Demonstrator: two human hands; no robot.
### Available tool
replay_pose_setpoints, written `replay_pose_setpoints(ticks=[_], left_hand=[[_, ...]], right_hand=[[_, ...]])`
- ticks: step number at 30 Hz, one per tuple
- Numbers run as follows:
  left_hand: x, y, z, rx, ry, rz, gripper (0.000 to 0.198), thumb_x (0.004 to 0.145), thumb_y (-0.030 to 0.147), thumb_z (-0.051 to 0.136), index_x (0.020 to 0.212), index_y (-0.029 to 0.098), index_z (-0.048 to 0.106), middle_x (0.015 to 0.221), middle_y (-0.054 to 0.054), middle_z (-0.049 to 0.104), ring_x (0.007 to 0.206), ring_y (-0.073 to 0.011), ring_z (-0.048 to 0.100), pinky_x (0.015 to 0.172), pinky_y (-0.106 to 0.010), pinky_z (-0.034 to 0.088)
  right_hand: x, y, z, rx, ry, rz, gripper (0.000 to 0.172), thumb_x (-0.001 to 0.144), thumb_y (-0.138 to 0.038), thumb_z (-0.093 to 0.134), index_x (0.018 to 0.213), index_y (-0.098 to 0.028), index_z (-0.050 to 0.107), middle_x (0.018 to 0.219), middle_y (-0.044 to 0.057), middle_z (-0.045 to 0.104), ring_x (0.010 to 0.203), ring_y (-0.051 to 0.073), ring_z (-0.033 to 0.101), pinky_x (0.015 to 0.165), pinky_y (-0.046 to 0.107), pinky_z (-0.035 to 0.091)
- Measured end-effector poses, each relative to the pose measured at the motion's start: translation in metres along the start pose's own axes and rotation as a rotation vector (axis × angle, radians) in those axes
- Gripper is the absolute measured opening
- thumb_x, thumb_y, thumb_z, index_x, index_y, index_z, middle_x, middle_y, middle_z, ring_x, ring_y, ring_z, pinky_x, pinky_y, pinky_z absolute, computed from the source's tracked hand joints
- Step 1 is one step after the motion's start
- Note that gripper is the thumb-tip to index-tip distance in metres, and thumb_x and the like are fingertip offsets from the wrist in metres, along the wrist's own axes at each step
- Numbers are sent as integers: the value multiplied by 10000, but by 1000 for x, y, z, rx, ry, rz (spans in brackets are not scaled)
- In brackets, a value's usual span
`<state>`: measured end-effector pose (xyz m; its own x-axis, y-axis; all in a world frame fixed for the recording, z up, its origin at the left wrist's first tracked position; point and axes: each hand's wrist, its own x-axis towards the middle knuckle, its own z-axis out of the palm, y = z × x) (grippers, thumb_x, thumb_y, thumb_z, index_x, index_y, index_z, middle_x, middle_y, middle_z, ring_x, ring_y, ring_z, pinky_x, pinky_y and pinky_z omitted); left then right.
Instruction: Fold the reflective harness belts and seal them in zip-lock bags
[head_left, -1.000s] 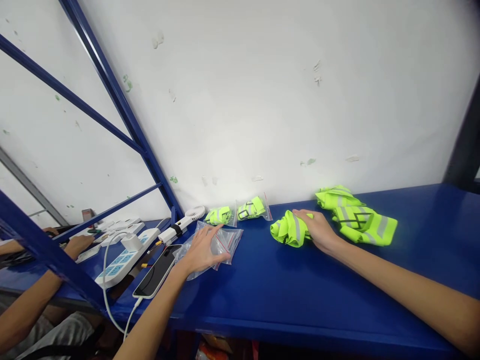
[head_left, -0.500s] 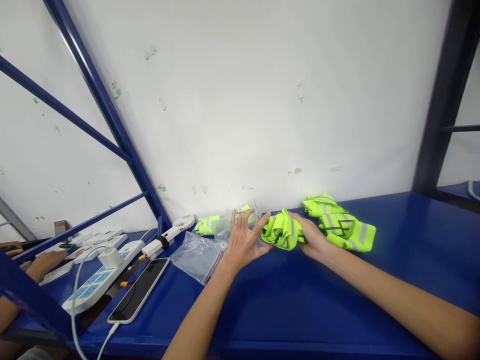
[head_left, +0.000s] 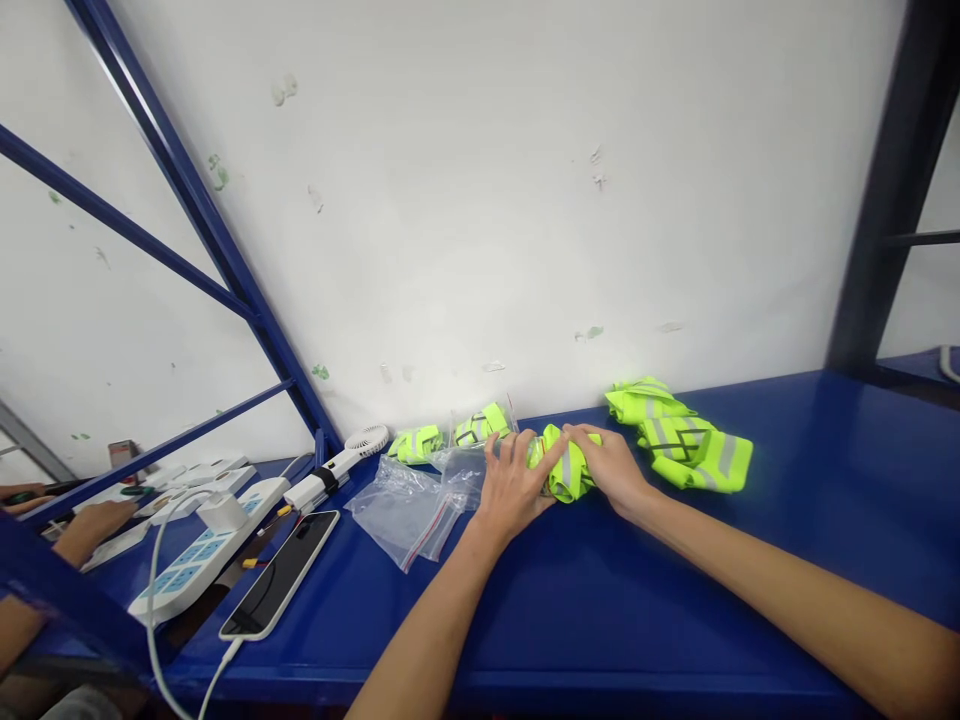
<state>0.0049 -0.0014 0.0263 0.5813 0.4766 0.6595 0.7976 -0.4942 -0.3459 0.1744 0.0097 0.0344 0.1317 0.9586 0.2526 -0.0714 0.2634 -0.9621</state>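
The left hand lay with its fingers spread and stretched forward. Its fingertips and raised thumb rested on the near end of a rolled neon-yellow fabric vest with grey reflective stripes. Under its outer fingers sat a crumpled clear plastic zip bag; whether the hand pinched it could not be told. The right hand was curled over the other end of the roll, fingers on top, gripping it. The vest therefore lay directly between the two hands, touching both, on the glossy blue metal shelf.

Just left of the left hand lay a flat stack of clear zip bags with red seal strips. Beyond its fingertips, by the white wall, stood one small bagged neon-yellow vest and, further left, a second bagged vest. Farther left came a white handheld fan, a black-screened smartphone in a white case and a white power strip with blue sockets. Another person's hand rested well apart at the far left.

Near the right hand, on its right, lay a loose pile of neon-yellow reflective vests.
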Motion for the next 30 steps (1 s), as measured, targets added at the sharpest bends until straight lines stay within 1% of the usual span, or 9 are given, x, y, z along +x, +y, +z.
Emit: replay_pose_setpoints(ticks=[3,8,11,13,17,20,22,26,30], left_hand=[[-2,-3,3,-7,9,-1,813,729,450,719,1445,338,350,1258,-126,466,1154,-310,445,1053,-550,258],[-2,-12,-1,-55,17,-51,806,721,446,725,1432,326,366,1263,-122,452,1176,-315,426,1068,-554,238],[-1,-18,-9,-84,5,-67,807,704,467,729,1418,326,381,1268,-118,454,1172,-315,431,1069,-556,232],[0,-22,-14,-92,5,-62,792,698,473,729,1401,312,403,1261,-117,464,1157,-310,439,1069,-552,232],[0,-28,-20,-67,5,-21,741,683,500,729,1346,307,458,1277,-113,466,1158,-315,431,1073,-559,221],[-2,-33,-23,-30,-15,-9,762,646,469,768,1328,321,463,1310,-112,450,1185,-327,414,1075,-564,217],[-2,-34,-22,-24,-22,-24,762,635,454,775,1314,303,465,1295,-114,466,1182,-324,421,1077,-560,217],[-2,-32,-20,-58,-6,-76,715,660,457,727,1289,245,464,1221,-111,523,1145,-307,459,1089,-549,218],[1,-27,-20,-91,73,-196,742,665,463,682,1304,183,427,1262,-146,506,1196,-312,450,1120,-551,188]], right_hand=[[-1,-1,-1,45,-134,-46,396,791,-485,641,1090,-236,715,1067,51,735,1011,265,653,793,321,526],[0,-9,-7,-1,-366,-131,447,813,-525,626,1133,-220,688,1152,61,704,1096,291,621,932,381,491],[0,-16,-12,-148,-450,-251,568,780,-458,694,1299,-261,572,1316,43,608,1211,284,542,1018,384,426],[-1,-22,-14,-212,-499,-306,603,783,-435,691,1342,-282,528,1366,35,564,1241,278,513,1038,391,401],[-6,-27,-14,-280,-583,-364,596,729,-415,733,1275,-247,563,1274,56,608,1149,283,565,984,404,432],[-12,-24,-9,-294,-570,-388,735,614,-368,820,1272,-241,518,1235,57,615,1100,276,577,940,381,451],[-15,-19,-4,-312,-514,-392,744,565,-345,840,1232,-244,526,1171,45,640,1029,264,597,889,364,465],[-18,-14,3,-348,-413,-389,578,614,-309,786,1146,-245,570,1006,12,681,832,210,610,745,307,470],[-15,-16,4,-322,-318,-379,373,680,-219,681,1049,-212,627,923,11,690,757,187,594,680,280,451]])
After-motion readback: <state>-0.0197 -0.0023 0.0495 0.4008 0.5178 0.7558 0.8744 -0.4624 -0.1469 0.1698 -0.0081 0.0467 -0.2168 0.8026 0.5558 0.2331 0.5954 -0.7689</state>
